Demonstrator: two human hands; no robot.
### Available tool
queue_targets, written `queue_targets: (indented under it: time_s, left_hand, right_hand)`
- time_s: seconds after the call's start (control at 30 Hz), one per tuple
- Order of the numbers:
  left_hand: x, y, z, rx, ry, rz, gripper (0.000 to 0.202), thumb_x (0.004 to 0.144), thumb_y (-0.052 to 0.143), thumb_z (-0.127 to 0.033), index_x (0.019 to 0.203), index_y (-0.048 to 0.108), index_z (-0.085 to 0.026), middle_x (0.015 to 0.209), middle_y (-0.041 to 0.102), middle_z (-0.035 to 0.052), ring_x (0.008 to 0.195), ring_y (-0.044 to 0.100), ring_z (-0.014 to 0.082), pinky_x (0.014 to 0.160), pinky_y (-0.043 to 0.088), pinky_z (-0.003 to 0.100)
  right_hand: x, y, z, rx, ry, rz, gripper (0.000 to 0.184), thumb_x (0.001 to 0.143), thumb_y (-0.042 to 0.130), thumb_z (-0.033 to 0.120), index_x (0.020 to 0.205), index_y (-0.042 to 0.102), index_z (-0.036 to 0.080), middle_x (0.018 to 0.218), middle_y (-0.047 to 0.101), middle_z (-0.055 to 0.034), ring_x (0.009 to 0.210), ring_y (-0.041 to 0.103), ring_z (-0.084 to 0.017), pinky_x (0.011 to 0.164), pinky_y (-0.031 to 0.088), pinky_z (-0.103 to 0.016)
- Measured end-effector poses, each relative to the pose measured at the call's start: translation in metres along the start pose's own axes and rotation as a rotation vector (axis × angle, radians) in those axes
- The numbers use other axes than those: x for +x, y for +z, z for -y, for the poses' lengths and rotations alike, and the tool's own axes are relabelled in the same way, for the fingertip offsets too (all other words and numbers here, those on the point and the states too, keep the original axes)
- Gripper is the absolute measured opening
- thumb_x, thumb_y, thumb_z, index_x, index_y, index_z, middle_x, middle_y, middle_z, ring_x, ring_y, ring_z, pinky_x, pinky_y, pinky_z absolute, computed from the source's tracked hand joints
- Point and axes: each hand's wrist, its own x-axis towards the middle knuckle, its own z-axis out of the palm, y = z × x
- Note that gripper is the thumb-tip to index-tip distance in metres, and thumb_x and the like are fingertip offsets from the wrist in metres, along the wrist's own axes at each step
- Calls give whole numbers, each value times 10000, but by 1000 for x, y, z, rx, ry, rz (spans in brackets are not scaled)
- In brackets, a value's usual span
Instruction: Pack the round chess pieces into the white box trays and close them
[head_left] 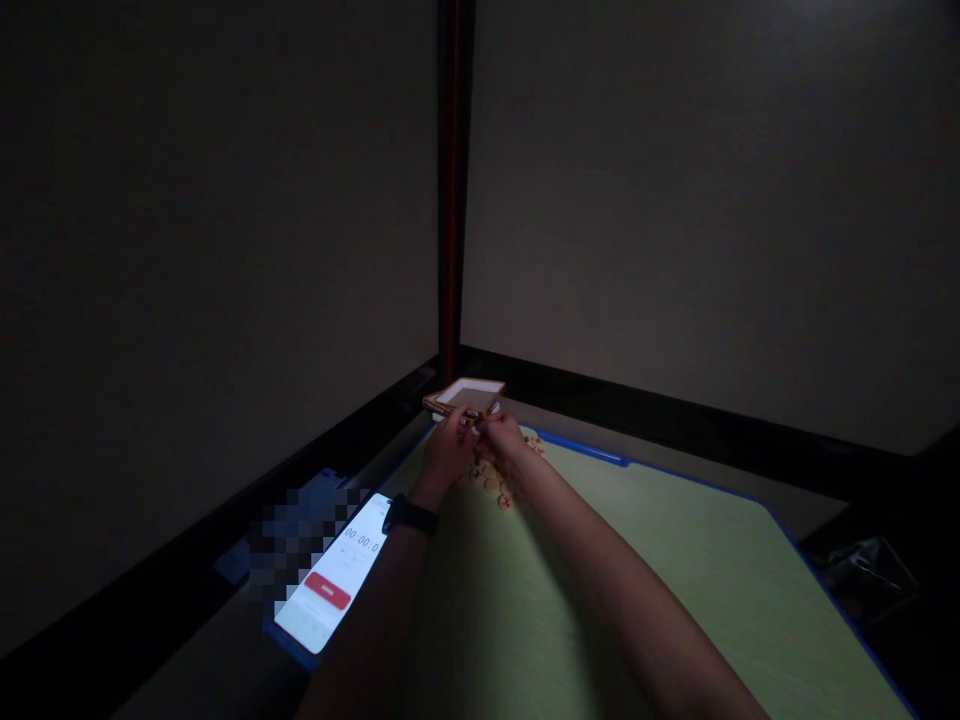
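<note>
Left hand, right hand: close together at shallow box (either's grip too dim to tell); round pieces, partly hidden behind right forearm.

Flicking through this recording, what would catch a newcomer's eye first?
The bright phone at lower left, showing zeros, stands out in the gloom. Next come the left hand and right hand, close together by the shallow box near the centre, with round pieces on the green tabletop just below.
</note>
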Motion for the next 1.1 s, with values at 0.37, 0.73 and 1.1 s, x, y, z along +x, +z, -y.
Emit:
queue_targets:
  time_s: [0.37, 0.73, 1.1]
  left_hand:
    - [7, -5, -6, -269, -54, -119, 460, 766, 532, -92, 1215, 592, -174, 958, 688, 37, 735, 643, 143, 714, 531, 279]
    - [9, -1, 0, -318, -43, -133, 382, 766, 597, -154, 1146, 610, -187, 961, 706, 39, 776, 665, 143, 736, 551, 272]
    - [0, -8, -10, -137, -43, -182, 331, 813, 646, -240, 1144, 631, -240, 1010, 759, 25, 974, 712, 203, 862, 536, 302]
  right_hand:
    - [-15, -22, 36, 81, 16, -124, 232, 778, 530, 63, 831, 400, 248, 569, 548, 68, 490, 627, -140, 498, 556, -248]
    - [-69, -100, 30, 119, -49, -200, 184, 704, 571, 126, 828, 488, 235, 513, 601, 49, 475, 630, -155, 482, 556, -249]
    - [-147, -225, -12, -18, -123, -212, 368, 568, 801, 398, 815, 619, 194, 630, 684, -25, 543, 656, -185, 531, 557, -308]
